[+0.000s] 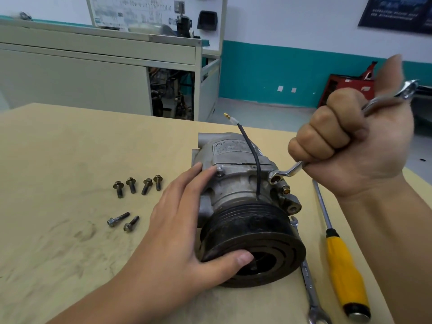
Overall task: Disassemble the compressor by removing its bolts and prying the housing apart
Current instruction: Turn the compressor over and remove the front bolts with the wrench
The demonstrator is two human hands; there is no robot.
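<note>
Sitting on the worktop (58,160), the compressor (236,183) has the left hand (182,225) spread flat against its side, fingers apart. Right hand (350,146) fingers are clamped round a wrench (289,171), ring end on the housing. Six loose bolts (146,185) lie nearby, to its left.

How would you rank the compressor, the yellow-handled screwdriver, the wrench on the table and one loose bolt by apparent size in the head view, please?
1. compressor
2. yellow-handled screwdriver and wrench on the table: similar length, wrench partly hidden and cut off, so unranked
3. loose bolt
</note>
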